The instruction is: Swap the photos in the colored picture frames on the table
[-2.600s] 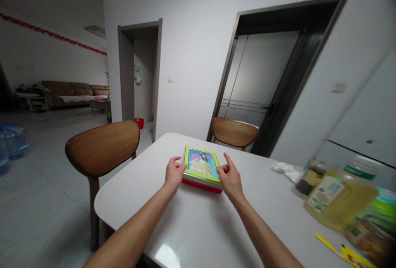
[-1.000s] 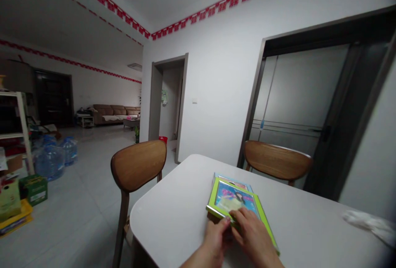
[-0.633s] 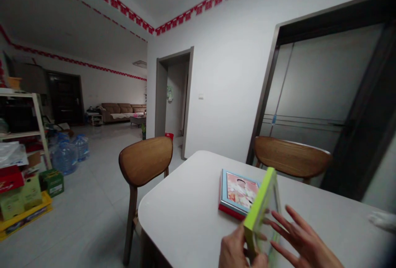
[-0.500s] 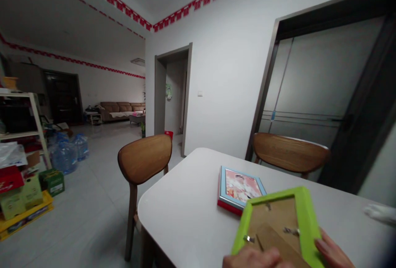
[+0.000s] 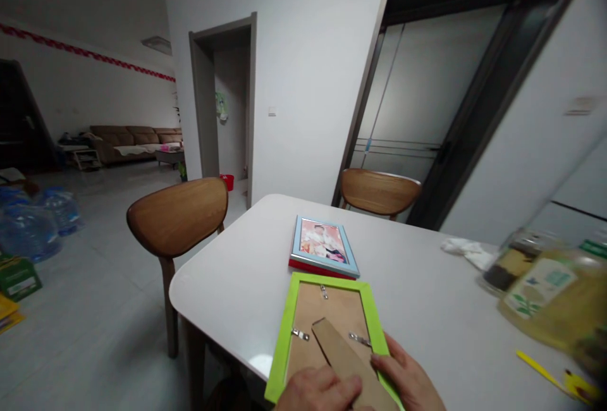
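A green picture frame (image 5: 281,354) is held with its brown back facing up, metal clips on the backing and a brown stand strip (image 5: 348,360) across it. My left hand (image 5: 317,391) lies over the lower part of the back, its fingers bent around the stand strip. On the right edge, my right hand (image 5: 408,376) grips the green frame, thumb on top. Just beyond it, a light blue frame with a picture (image 5: 324,243) rests on a red one (image 5: 320,268) on the white table (image 5: 227,272).
Wooden chairs stand at the left (image 5: 183,215) and far side (image 5: 379,191) of the table. To the right are a white cloth (image 5: 467,251), a jar (image 5: 509,265), a large bottle of yellow liquid (image 5: 545,297) and a yellow item (image 5: 543,370).
The view has swung right and down, bringing the jar and bottle in. The green frame now appears further left and shows more of its back, with both hands still on it.
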Action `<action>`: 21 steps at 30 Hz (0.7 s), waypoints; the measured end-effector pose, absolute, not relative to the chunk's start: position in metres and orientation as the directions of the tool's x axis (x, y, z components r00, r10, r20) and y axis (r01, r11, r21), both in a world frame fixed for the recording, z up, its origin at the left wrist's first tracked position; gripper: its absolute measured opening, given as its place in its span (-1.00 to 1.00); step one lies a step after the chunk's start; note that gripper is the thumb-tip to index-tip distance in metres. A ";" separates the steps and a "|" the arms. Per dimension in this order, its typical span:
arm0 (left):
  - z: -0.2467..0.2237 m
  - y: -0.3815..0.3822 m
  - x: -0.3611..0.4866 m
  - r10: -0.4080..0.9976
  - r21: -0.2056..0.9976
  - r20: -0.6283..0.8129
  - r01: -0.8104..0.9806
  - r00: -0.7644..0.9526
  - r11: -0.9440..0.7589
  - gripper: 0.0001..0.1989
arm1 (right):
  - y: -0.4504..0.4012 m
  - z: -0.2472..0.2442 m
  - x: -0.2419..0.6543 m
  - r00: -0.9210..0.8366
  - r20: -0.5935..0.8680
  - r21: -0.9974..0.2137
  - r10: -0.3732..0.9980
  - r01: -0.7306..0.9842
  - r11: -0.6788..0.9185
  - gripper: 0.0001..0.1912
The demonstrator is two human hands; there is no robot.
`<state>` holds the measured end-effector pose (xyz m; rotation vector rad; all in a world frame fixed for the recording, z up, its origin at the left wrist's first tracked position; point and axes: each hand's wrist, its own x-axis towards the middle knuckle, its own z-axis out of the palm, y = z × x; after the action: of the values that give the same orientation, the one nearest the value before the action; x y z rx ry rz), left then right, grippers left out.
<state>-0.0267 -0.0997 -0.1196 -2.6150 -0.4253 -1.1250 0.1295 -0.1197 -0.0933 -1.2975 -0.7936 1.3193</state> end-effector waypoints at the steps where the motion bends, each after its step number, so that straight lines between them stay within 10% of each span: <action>1: -0.121 -0.098 -0.028 0.178 -0.130 0.702 0.371 0.689 -0.920 -0.87 | -0.117 -0.097 0.131 0.183 -0.227 -0.968 0.957 -0.152 -0.200 -0.43; 10: -0.111 -0.085 -0.032 0.293 -0.055 0.380 0.338 0.877 -0.939 -0.82 | -0.091 -0.111 0.150 0.278 0.013 -0.733 0.961 0.656 -0.180 -0.57; 21: -0.103 -0.059 -0.031 0.395 0.240 0.297 0.333 0.869 -0.912 -0.75 | -0.066 -0.117 0.153 0.316 0.146 -0.394 0.938 0.888 -0.238 -0.51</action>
<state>-0.0310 -0.0587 -0.1031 -3.2115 -0.6313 -0.5750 0.1532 -0.0661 -0.1175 -2.1853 -1.6208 0.1679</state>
